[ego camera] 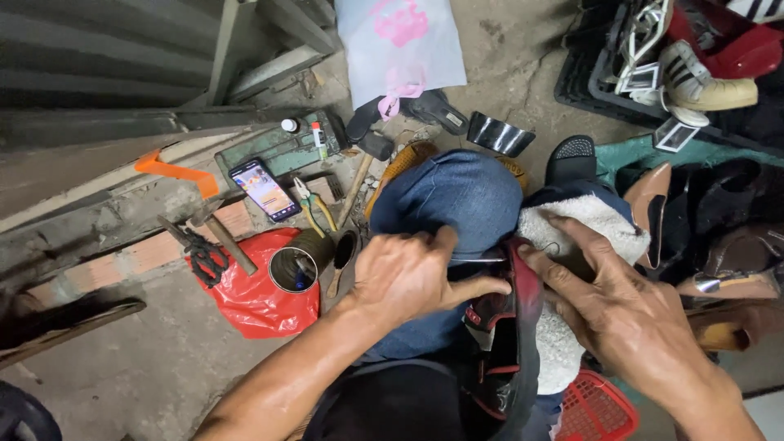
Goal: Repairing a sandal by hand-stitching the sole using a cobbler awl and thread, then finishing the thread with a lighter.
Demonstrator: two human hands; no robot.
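Across my lap, on a white towel (590, 219), lies a black-and-red shoe (505, 343). My left hand (412, 273) pinches its upper edge, thumb and forefinger closed, a thin metal tool (482, 260) lying under the thumb. My right hand (625, 306) presses spread fingers flat beside the shoe, gripping nothing.

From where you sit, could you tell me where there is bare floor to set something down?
Bare concrete lies below the red plastic bag, beside the left hand's forearm. It is crowded around the tin can, hammer and phone, and among the shoes at right.
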